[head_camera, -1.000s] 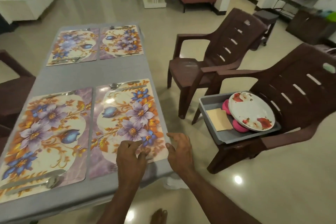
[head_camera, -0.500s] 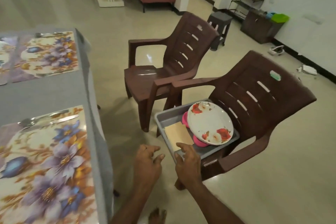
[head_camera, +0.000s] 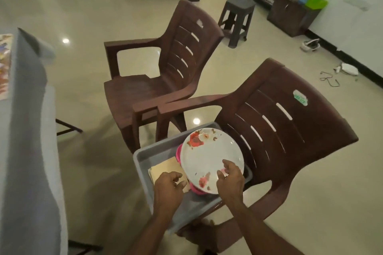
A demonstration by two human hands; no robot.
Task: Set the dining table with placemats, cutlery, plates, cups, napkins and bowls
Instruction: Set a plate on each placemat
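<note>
A glossy cream tiled floor (head_camera: 87, 27) fills the frame. The grey-clothed dining table (head_camera: 27, 130) runs down the left edge. Two brown plastic armchairs stand mid-frame; the nearer chair (head_camera: 286, 130), lower right, carries a grey tray (head_camera: 143, 156) on its seat. In the tray a white flowered plate (head_camera: 209, 151) rests on pink bowls (head_camera: 178, 152), with tan napkins (head_camera: 165, 166) just left of them. The right hand (head_camera: 230, 180) lies over the plate's near rim, fingers bent; whether it grips is unclear. The left hand (head_camera: 169, 189) hovers loosely curled above the napkins.
</note>
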